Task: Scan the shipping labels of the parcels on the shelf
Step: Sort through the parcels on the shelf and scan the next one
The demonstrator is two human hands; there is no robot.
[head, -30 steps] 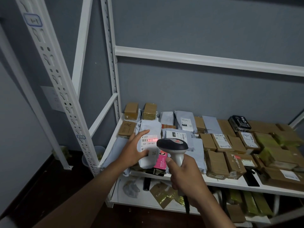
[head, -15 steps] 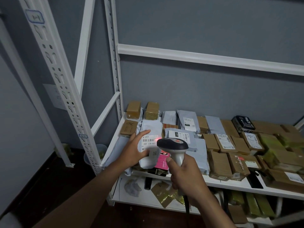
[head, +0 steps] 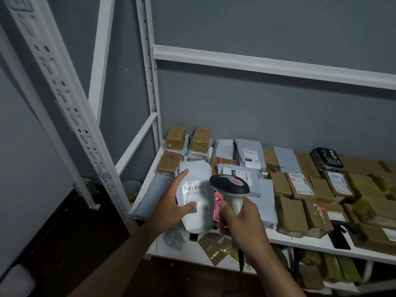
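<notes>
With the right hand [head: 242,221] wrapped round the scanner [head: 230,187] and the left hand [head: 171,202] gripping the grey mailer [head: 198,219] at the shelf [head: 300,240] front, its label [head: 194,190] should probably face the scanner squarely.

Head view looks down, close over shelf [head: 300,239].

Matte blue-grey painted wall [head: 267,28] behind. White perforated metal shelving upright [head: 64,99] slants across near left; white horizontal crossbar [head: 267,66] spans the back. Dark floor [head: 53,236] below left corner of the white shelf [head: 300,240]. Pale translucent plastic bucket [head: 131,186] on floor by the upright. Light dim, even.
</notes>
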